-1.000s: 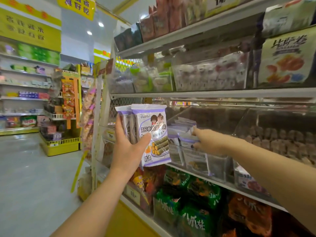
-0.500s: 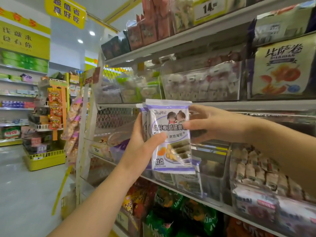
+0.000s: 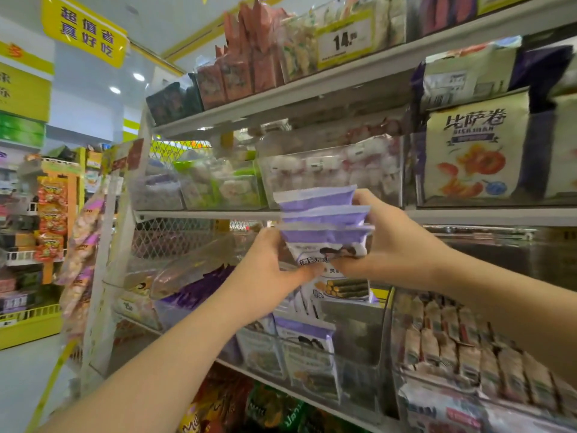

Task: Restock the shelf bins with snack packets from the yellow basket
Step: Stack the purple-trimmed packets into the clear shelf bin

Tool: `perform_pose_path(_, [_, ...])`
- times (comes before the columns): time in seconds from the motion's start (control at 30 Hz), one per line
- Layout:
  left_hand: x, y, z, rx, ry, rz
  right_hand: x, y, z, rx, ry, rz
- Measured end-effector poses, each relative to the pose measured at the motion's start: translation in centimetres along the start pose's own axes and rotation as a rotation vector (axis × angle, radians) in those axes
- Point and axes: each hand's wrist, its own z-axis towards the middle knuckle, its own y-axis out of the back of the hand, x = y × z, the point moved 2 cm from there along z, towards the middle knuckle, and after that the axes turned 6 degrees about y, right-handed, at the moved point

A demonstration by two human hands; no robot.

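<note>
Before the middle shelf (image 3: 484, 215), a stack of purple-and-white snack packets (image 3: 324, 220) is held between both hands. Half a second earlier the packets were gripped upright by the left hand (image 3: 274, 270) alone, with the printed front turned to the camera and only the fingertips of the right hand (image 3: 390, 245) laid against the right edge. Now the stack has been tipped forward, so that three purple top edges are fanned toward the camera, and it has been taken from both sides. The left hand is curled round the lower left of the stack, with its thumb pressed across the front. The right hand is wrapped round the right side, its fingers hidden behind the packets and its thumb brought to the front, where the two thumbs nearly meet. The packets are thus enclosed between the hands, raised just above them and level with the shelf's edge. Directly below, a clear bin (image 3: 362, 370) is seen, in which packets of the same kind are stood at the left. To the right of that bin, small wrapped snacks (image 3: 452, 339) are stacked behind another clear front, and on the shelf above a large bag printed with tomatoes (image 3: 474, 151) is stood.
</note>
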Motion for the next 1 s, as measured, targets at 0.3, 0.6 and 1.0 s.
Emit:
perform_pose_path(0.3, [4.9,-1.8,1.2,0.038,0.167,0.342,-4.6,-2.8,-0.7,0.056,-0.13,-0.35])
perform_pose_path(0.6, [9.3,0.6,0.5,0.009,0.065,0.332,-9.7,-4.3,2.0,0.098,-0.444,-0.601])
perform_pose_path(1.0, [13.0,0.6,-0.8,-0.038,-0.07,0.162,-13.5,-9.5,7.5,0.078,-0.341,-0.288])
